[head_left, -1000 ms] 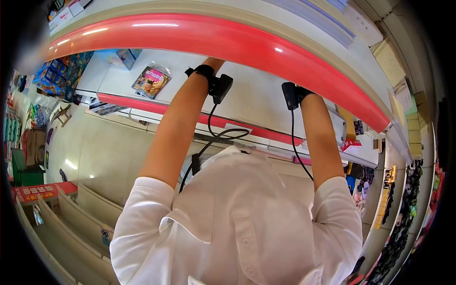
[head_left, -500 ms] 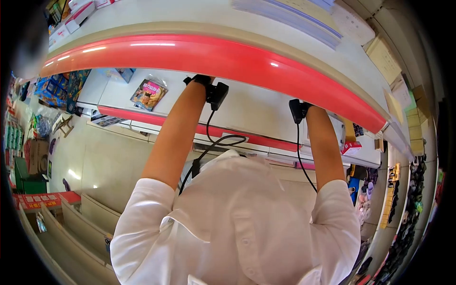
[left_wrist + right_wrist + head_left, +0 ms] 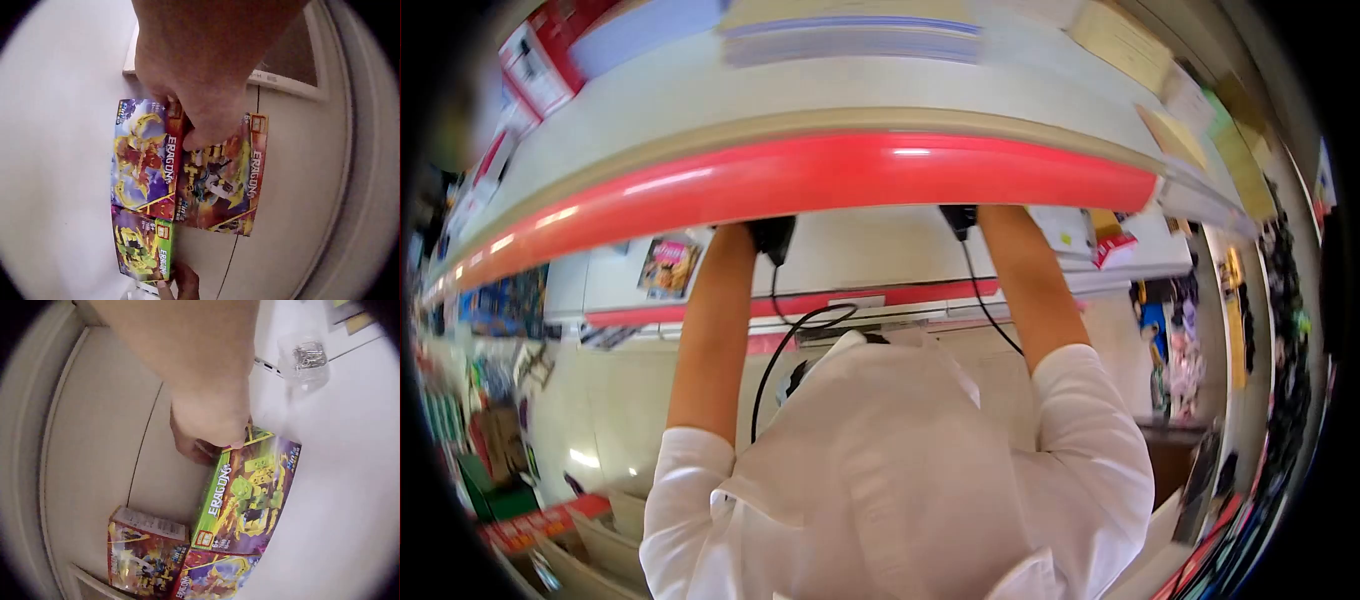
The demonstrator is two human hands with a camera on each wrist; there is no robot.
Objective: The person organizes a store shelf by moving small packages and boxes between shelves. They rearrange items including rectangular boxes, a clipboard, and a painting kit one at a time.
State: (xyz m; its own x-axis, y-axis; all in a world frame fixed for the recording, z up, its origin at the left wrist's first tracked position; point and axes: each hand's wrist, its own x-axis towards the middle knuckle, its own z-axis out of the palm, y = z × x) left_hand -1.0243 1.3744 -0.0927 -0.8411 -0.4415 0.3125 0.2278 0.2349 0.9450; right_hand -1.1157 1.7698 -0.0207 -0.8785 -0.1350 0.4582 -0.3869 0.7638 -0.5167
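Note:
In the left wrist view, the left hand (image 3: pixel 209 106) grips the top end of a red-orange ERAGON box (image 3: pixel 215 187), thumb over its edge. A purple-blue box (image 3: pixel 140 159) lies beside it, with a smaller green-edged box (image 3: pixel 142 247) at its lower end. The right hand (image 3: pixel 209 422) pinches the outer end of that green-edged box (image 3: pixel 247 494) in the right wrist view, where the purple-blue box (image 3: pixel 215 575) and the red-orange box (image 3: pixel 144 562) also show. From the head, both hands are hidden beneath the upper shelf; only the forearms show.
The upper shelf's red edge (image 3: pixel 830 175) spans above the forearms. On the lower shelf lies a bagged colourful packet (image 3: pixel 668 268) at left and a red-white box (image 3: pixel 1114 248) at right. A clear container (image 3: pixel 304 362) stands past the right hand. Black cables hang from the wrists.
The head view has turned, and the shelf edge sits lower in it. Both wrists are further under that edge, their cameras now partly covered.

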